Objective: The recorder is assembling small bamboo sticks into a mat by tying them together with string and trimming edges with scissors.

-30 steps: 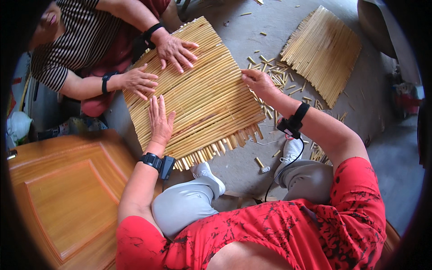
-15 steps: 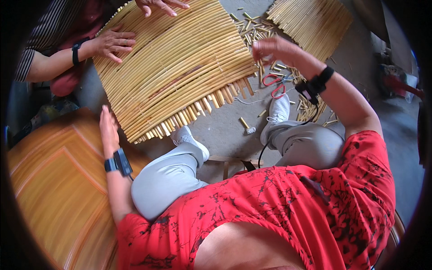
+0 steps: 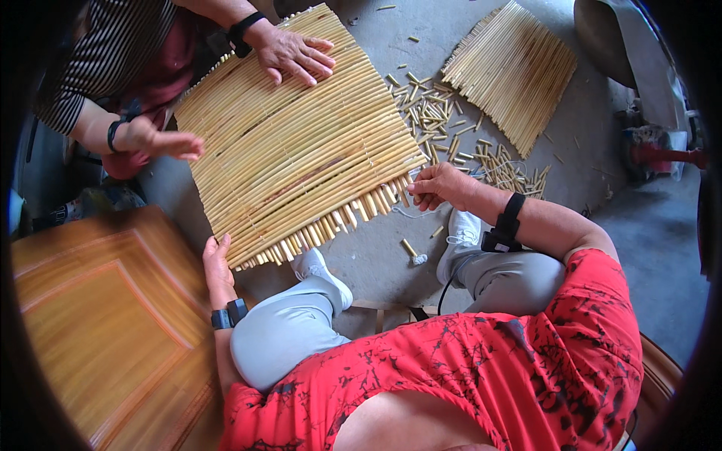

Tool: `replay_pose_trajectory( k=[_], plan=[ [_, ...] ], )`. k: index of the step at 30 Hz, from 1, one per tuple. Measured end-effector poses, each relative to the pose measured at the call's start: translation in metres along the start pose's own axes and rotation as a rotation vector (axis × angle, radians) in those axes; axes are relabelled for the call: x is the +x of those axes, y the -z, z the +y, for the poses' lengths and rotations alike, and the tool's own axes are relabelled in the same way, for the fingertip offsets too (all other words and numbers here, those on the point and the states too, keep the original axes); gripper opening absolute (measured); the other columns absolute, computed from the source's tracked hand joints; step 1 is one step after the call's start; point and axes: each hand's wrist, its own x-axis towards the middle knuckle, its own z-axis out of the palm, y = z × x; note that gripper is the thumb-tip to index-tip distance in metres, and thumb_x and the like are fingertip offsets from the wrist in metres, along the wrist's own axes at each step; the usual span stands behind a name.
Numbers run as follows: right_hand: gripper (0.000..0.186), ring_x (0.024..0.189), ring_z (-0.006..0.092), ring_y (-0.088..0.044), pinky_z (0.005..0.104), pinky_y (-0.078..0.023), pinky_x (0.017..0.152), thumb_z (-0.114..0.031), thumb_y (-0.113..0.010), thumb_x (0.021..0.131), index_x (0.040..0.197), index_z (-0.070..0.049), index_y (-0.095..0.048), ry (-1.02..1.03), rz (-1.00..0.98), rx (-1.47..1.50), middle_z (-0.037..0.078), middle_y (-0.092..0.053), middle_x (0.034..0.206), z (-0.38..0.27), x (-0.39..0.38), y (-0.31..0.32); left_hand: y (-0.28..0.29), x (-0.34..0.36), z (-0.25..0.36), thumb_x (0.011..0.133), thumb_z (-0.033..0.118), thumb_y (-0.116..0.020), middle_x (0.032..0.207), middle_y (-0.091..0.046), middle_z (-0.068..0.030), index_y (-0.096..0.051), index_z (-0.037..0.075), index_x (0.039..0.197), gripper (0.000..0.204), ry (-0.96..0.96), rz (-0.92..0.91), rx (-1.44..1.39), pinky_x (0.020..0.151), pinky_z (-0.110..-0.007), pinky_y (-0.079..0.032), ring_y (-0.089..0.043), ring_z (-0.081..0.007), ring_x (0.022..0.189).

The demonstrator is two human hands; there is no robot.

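Observation:
A large mat of straw-coloured reed stalks (image 3: 301, 128), tied with thin string, lies tilted in front of me. More stalk ends stick out below its near edge. My left hand (image 3: 217, 263) grips the mat's near left corner, thumb on top. At the near right corner, my right hand (image 3: 436, 186) is closed, its fingertips pinching the edge; the exact hold is partly hidden. Across the mat, another person's hand (image 3: 301, 59) rests flat on the surface. That person's other hand (image 3: 162, 141) hovers at the left edge, apart from the mat.
Short cut reed pieces (image 3: 429, 113) litter the concrete floor to the right. Beyond them lies a smaller reed mat (image 3: 515, 75). A brown wooden panel (image 3: 98, 301) is at my left. One reed piece with a white wad (image 3: 414, 252) lies near my shoes.
Both my hands have come onto the mat's near corners, the right one moving down and nearer. The mat has shifted slightly toward me. The other person's left-side hand has lifted off it.

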Motion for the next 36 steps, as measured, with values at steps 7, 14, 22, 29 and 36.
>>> replay_pose_trajectory(
  k=[7,14,22,29,36],
  plan=[
    [0.020,0.052,0.0113,-0.059,0.0215,-0.046,0.043,-0.021,-0.060,0.081,0.072,-0.004,-0.059,0.034,0.117,-0.093,0.004,-0.060,0.063,-0.011,-0.010,-0.002,0.010,0.005,0.005,0.083,0.011,-0.056,0.095,-0.058,-0.0060,-0.052,0.000,0.096,0.017,0.007,-0.004,0.143,0.078,-0.024,-0.040,-0.052,-0.0103,0.086],
    [0.023,0.054,0.0114,-0.060,0.0230,-0.047,0.045,-0.023,-0.058,0.081,0.069,-0.004,-0.059,0.036,0.183,-0.241,0.003,-0.060,0.062,-0.008,-0.012,-0.001,0.021,0.013,-0.001,0.076,0.003,-0.062,0.080,-0.058,-0.0027,-0.052,0.003,0.084,0.013,-0.028,0.032,0.228,0.066,-0.019,-0.038,-0.050,-0.0069,0.073],
    [0.025,0.054,0.0094,-0.060,0.0212,-0.047,0.047,-0.026,-0.057,0.082,0.068,-0.005,-0.058,0.067,0.133,-0.222,0.002,-0.060,0.062,-0.019,-0.013,0.007,0.024,0.013,0.002,0.076,0.005,-0.062,0.075,-0.058,-0.0025,-0.053,0.004,0.080,0.009,0.067,0.091,0.163,0.059,-0.019,-0.039,-0.051,-0.0068,0.066],
    [0.024,0.073,0.0140,-0.060,0.0251,-0.049,0.060,-0.019,-0.057,0.083,0.096,0.001,-0.057,0.092,0.182,-0.239,0.008,-0.060,0.081,-0.033,-0.014,0.030,0.019,0.016,0.003,0.077,0.009,-0.061,0.086,-0.060,-0.0070,-0.056,0.000,0.091,0.017,0.047,-0.072,-0.005,0.071,-0.024,-0.042,-0.056,-0.0126,0.078],
    [0.042,0.105,0.0333,-0.048,0.0358,-0.040,0.087,-0.017,-0.057,0.081,0.120,-0.005,-0.044,0.752,0.688,-0.879,0.021,-0.046,0.117,-0.106,0.023,0.051,0.017,0.040,0.042,0.080,0.023,-0.060,0.096,-0.057,-0.0105,-0.040,-0.001,0.118,0.049,-0.024,0.112,0.068,0.074,-0.030,-0.042,-0.052,-0.0159,0.092]
  ],
)
